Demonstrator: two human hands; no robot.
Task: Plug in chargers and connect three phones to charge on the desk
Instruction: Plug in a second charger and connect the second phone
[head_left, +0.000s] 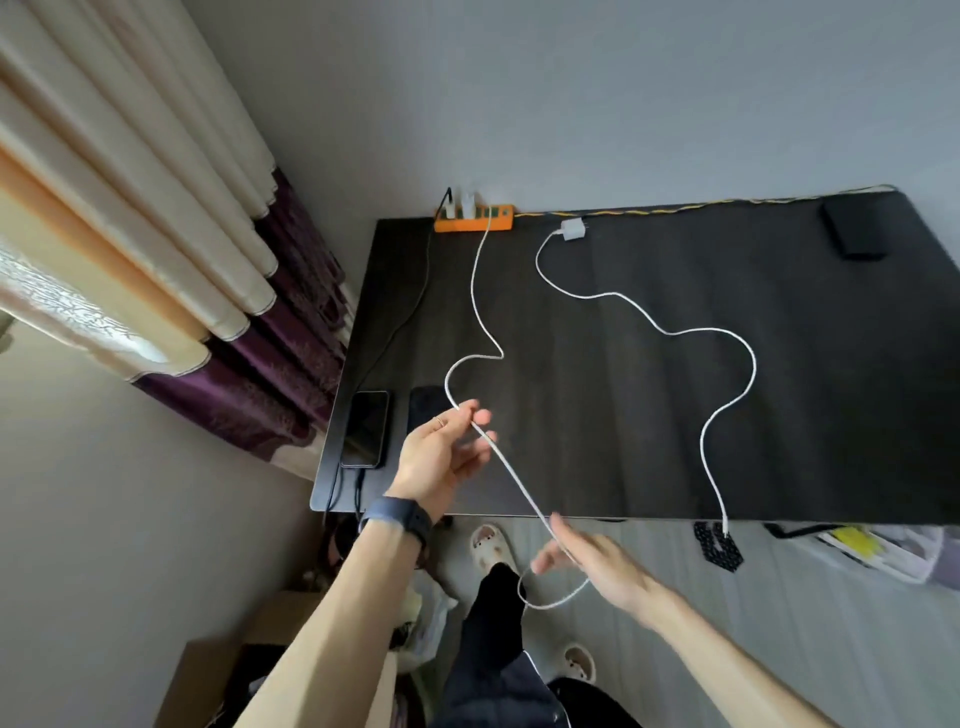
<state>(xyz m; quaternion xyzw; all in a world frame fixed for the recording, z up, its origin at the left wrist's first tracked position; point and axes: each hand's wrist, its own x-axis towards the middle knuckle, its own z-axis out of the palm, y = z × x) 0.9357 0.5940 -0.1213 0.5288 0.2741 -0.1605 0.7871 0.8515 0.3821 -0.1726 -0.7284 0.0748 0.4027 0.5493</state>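
Note:
An orange power strip (474, 218) lies at the back left of the dark desk (649, 415) with two white chargers plugged in. From one, a white cable (475, 291) runs forward into my left hand (444, 457), which pinches it above the desk's front edge. The same cable runs on to my right hand (592, 564), which grips it below the edge, a loop hanging under it. A loose white charger (572, 229) lies on the desk; its cable (727, 405) snakes to the front edge. Two dark phones (366, 428) (427, 410) lie at the front left, one with a cable attached.
A black box (857, 228) sits at the desk's back right corner. Curtains (156, 234) hang to the left. Below the desk are slippers (491, 545), a cardboard box (223, 665), and a clear container with yellow items (878, 551) on the floor.

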